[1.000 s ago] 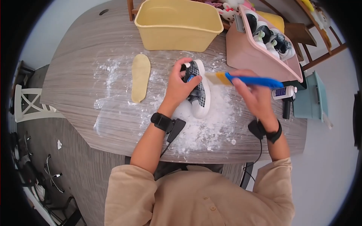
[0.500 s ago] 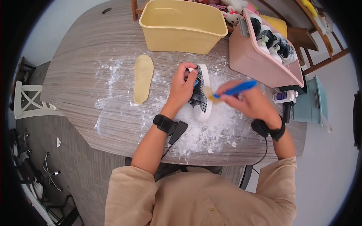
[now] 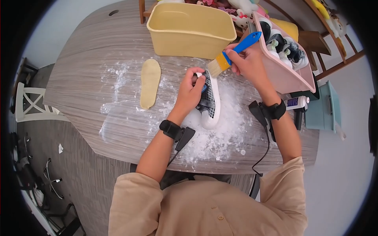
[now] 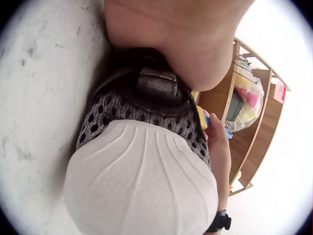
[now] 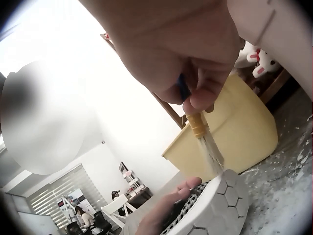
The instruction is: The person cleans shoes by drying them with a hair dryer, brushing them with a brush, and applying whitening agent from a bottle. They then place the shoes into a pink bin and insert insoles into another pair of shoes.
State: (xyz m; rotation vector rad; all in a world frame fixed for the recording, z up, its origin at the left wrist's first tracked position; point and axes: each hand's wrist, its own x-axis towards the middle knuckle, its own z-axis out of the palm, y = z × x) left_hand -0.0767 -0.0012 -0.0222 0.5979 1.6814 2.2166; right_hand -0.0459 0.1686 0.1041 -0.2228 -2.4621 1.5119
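A grey mesh shoe with a white sole (image 3: 214, 98) lies tilted on its side, its white toe cap (image 4: 142, 181) towards the person. The left hand (image 3: 191, 92) grips it near the heel, fingers curled over the opening. In the right hand (image 3: 250, 65) is a brush with a blue handle (image 3: 250, 40) and yellow ferrule, pinched between thumb and fingers. Its pale bristles (image 5: 211, 155) meet the sole's edge at the heel end. White powder (image 3: 220, 137) is spread on the table under and around the shoe.
A beige insole (image 3: 150, 84) lies left of the shoe. Behind stands a yellow bin (image 3: 189, 41); at the back right, a pink bin (image 3: 281, 74) holds several shoes. A white bottle (image 3: 297, 103) and a teal box (image 3: 325, 106) are at the right.
The right hand has moved with the brush away from the person, from beside the middle of the sole to the heel end. The left hand still grips the shoe, which has shifted slightly.
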